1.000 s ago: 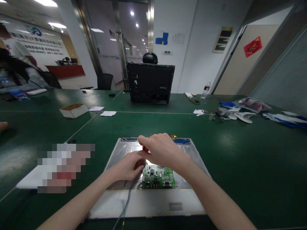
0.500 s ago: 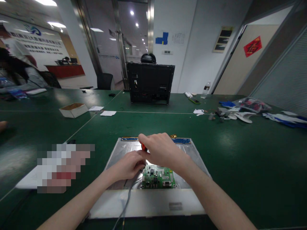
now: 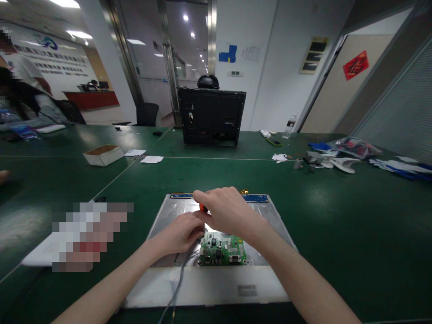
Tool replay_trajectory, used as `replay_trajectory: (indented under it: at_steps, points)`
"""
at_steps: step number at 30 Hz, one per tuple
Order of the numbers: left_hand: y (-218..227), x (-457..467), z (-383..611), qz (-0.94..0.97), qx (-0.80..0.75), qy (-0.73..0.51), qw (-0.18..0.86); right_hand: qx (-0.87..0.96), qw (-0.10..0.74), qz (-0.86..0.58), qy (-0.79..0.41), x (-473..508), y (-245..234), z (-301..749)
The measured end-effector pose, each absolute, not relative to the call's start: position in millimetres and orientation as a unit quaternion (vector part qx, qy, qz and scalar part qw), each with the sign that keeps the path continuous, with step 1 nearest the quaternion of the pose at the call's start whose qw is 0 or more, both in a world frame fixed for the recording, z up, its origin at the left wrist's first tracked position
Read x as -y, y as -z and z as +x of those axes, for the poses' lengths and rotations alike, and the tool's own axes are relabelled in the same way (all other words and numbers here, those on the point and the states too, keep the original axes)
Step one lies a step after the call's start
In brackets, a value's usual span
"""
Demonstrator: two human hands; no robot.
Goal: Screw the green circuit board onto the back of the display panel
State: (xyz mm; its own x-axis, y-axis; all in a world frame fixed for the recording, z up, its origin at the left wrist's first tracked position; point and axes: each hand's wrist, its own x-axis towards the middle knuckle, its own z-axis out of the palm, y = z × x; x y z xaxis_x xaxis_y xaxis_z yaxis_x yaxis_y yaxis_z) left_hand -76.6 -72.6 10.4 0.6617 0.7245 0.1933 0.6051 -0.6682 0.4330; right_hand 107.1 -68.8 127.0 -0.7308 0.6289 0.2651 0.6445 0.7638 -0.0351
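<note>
My right hand (image 3: 229, 210) is closed round the orange and black handle of a screwdriver (image 3: 203, 207), whose shaft is hidden. Just below it, my left hand (image 3: 180, 231) has its fingers pinched together at the upper left corner of a green circuit board (image 3: 222, 252); what they hold cannot be made out. The board sits on the back of a silver display panel (image 3: 162, 222), which lies flat in front of me. Grey cables (image 3: 178, 285) run from the board's left side over the panel's near edge. A blue strip board (image 3: 258, 198) lines the far edge.
On the green table (image 3: 324, 252) a black monitor (image 3: 212, 117) stands beyond the panel. A small open box (image 3: 104, 155) and papers (image 3: 151, 159) lie left. Gloves (image 3: 344, 164), a phone (image 3: 273, 141) and a bottle (image 3: 289, 126) are right. People are at the far left.
My right hand has turned very slightly at the screwdriver handle, its thumb side shifting a little left. My left hand and the panel stay in place.
</note>
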Motion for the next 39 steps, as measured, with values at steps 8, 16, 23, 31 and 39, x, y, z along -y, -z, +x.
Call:
replay_trajectory:
  at_steps: [8,16,23,31,39]
  points:
    - [-8.8,72.1,-76.6,0.901,-0.363,-0.176,0.16,0.931,0.139,-0.337,0.032,70.1,-126.6,106.5]
    - [-8.9,71.6,-78.9,0.899,-0.372,-0.163,0.165,0.929,0.141,-0.338,0.049,68.2,-125.5,105.9]
    - [-9.6,69.8,-78.3,0.901,-0.37,-0.151,0.171,0.93,0.142,-0.335,0.047,68.3,-123.4,106.3]
    - [-9.0,68.4,-80.4,0.898,-0.38,-0.135,0.178,0.927,0.125,-0.352,0.041,66.9,-123.3,105.7]
    - [-10.1,68.6,-79.3,0.894,-0.39,-0.123,0.182,0.93,0.126,-0.343,0.036,67.4,-124.5,105.5]
